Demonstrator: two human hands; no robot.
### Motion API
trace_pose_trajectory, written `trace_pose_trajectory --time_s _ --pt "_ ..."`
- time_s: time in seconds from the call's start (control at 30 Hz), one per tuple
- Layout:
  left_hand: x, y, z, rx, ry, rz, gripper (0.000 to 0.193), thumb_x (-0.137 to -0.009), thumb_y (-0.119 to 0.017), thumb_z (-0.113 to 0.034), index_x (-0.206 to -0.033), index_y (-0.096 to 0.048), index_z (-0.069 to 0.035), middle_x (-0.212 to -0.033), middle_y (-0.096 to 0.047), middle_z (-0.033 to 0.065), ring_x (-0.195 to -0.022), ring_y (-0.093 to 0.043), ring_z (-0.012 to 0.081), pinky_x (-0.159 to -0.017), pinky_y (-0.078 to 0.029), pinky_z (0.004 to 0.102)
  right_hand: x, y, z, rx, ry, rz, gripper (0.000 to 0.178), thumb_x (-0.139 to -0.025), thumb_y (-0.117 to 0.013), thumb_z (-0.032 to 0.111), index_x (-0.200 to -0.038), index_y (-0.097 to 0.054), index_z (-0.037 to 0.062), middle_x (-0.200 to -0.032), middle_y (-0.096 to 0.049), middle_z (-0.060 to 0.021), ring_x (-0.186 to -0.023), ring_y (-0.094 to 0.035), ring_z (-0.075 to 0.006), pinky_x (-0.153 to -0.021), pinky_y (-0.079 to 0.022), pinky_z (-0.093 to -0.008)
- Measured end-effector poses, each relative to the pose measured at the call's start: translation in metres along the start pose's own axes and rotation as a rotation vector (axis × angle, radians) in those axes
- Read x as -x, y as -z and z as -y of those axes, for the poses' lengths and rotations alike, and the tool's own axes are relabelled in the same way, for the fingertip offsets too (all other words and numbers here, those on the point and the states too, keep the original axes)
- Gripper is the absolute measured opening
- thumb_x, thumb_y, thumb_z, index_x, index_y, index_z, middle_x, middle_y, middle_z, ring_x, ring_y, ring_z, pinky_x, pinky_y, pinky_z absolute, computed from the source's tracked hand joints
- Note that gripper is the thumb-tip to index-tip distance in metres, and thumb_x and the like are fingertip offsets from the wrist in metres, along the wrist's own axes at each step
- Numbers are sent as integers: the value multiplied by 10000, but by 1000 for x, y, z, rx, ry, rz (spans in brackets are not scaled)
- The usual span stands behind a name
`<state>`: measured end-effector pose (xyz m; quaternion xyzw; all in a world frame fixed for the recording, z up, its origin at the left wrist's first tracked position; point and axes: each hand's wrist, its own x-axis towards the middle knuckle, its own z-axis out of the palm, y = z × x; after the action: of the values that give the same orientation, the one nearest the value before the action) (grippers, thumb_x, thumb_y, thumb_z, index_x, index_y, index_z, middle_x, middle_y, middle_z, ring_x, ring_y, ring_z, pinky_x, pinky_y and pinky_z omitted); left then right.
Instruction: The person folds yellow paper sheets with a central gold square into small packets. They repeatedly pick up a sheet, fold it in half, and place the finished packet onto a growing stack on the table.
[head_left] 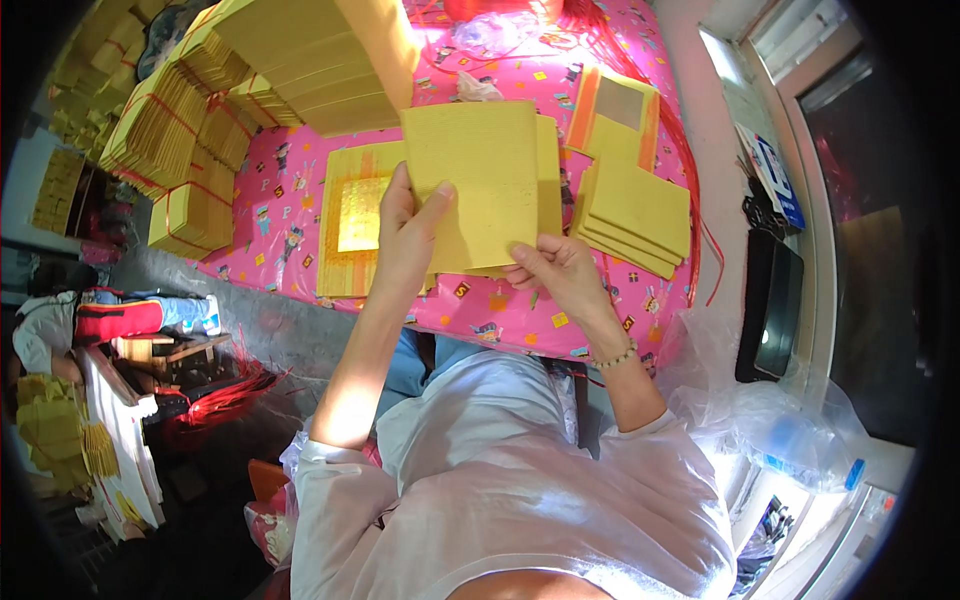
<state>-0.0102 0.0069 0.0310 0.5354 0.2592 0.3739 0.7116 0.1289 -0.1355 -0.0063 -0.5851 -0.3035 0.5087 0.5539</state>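
Above the pink patterned table cover (pixel 285 215) I hold up a block of yellow paper sheets (pixel 485 175). My left hand (pixel 408 222) is closed on its left side, thumb lying across the front face. My right hand (pixel 562 272) pinches the lower right corner between thumb and fingers. Under and behind the block lie yellow sheets with an orange border and a shiny gold square (pixel 360 214), partly hidden by my left hand. To the right is a small pile of folded yellow paper (pixel 640 215), with an orange-striped sheet (pixel 612 110) beyond it.
Tied bundles of yellow paper (pixel 165 130) are stacked at the left, beside a tall row of sheets (pixel 310 60). Red cords (pixel 684 150) run down the table's right edge. A clear plastic bag (pixel 790 425) sits lower right. Another person (pixel 50 330) is at the far left.
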Motion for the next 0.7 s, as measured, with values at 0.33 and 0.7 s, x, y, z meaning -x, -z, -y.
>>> trace_pose_trajectory --time_s 0.33,0.7 --pt "13 12 -10 -385 96 381 434 -903 -564 -45 -1308 -428 33 -1155 -574 56 -1036 -526 99 -884 -431 246 5 31 12 -56 142 -4 351 -889 -660 133 -1206 -560 21 -1043 -656 -41 -892 -625 -77 -702 -528 -236" --pt "-13 1 -19 -417 294 705 427 -869 -638 -107 -1261 -494 -21 -1051 -628 53 -942 -586 97 -820 -473 259 29 41 1 82 389 -172 189 -906 -610 58 -1076 -549 3 -988 -608 -16 -922 -566 -68 -777 -470 -222"
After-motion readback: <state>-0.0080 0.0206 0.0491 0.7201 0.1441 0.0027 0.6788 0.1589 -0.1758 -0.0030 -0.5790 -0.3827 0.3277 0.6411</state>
